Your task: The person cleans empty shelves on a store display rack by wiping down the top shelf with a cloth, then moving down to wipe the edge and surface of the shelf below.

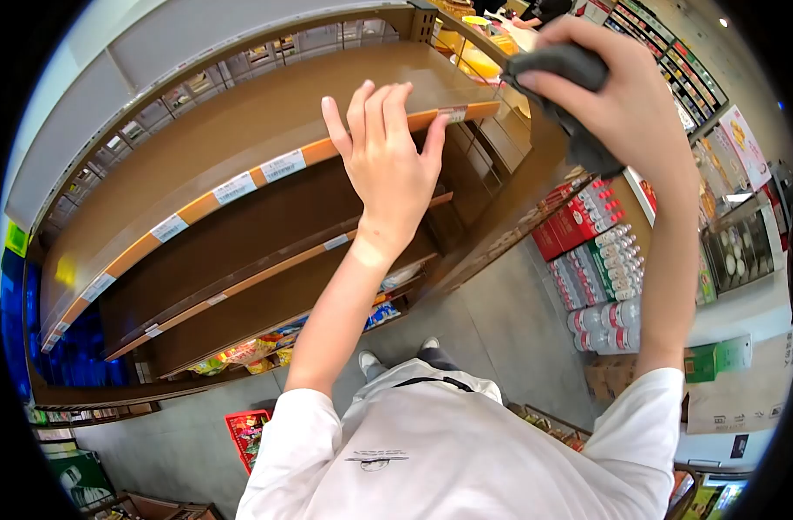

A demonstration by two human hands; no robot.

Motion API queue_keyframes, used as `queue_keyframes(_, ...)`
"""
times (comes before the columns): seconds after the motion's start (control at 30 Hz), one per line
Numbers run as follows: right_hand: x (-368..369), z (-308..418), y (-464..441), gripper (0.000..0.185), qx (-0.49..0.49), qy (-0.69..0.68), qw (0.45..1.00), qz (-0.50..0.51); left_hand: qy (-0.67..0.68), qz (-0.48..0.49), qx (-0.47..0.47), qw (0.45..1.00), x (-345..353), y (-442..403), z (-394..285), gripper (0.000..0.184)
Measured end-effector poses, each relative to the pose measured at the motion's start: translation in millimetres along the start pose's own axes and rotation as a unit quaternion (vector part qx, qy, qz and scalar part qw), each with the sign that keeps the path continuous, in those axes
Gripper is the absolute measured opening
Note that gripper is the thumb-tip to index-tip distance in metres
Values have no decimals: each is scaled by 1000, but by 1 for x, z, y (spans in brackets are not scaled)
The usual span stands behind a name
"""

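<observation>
My right hand grips a dark grey cloth, held up against the top of the shelf unit's right-hand post; part of the cloth hangs down below my fingers. My left hand is open, its fingers spread at the front edge of the brown shelf. Whether its palm touches the shelf edge I cannot tell. Along that orange edge strip run several white price labels. The upper shelf boards in front of me hold no goods.
Colourful snack packets lie on the bottom shelf. To the right stand stacked bottle packs and red cartons on the floor. A red basket is on the floor at lower left. Another person's dark sleeve shows at the top.
</observation>
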State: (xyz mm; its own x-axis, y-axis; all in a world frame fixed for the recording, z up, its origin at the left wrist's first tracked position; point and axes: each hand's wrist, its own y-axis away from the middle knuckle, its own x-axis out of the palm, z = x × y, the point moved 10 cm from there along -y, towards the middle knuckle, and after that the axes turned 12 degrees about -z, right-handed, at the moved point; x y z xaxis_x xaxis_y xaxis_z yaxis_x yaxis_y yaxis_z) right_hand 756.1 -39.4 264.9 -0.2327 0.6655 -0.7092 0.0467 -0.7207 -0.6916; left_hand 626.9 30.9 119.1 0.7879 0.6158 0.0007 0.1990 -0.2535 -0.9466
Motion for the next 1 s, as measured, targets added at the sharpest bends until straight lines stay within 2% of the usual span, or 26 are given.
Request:
queue_keyframes(0.03,-5,4,15,21,-5,-56,998,-13,3,6,-5,1000,0,2,3,45)
queue_keyframes(0.13,-5,-1,77,23,131,-168,976,-50,148,-91,24,985,-32,-2,-6,32)
queue_keyframes(0.17,1,-4,97,22,158,-207,964,-62,143,-91,24,985,-41,0,-6,32)
queue_keyframes(0.27,31,-10,145,21,204,-285,934,-63,215,-122,64,967,-86,9,-17,26)
queue_keyframes(0.4,80,-17,175,21,234,-376,895,-41,180,-77,32,980,-113,26,-16,21)
queue_keyframes(0.43,92,-19,179,21,251,-406,878,-30,165,-65,26,984,-119,30,-15,25)
queue_keyframes(0.7,143,13,189,18,238,-514,824,-3,58,45,-51,996,-186,70,4,19)
queue_keyframes(0.93,158,58,190,21,221,-541,811,29,-7,30,-92,995,-240,77,29,15)
queue_keyframes(1.0,167,71,190,21,243,-545,801,34,-11,26,-107,994,-257,82,38,15)
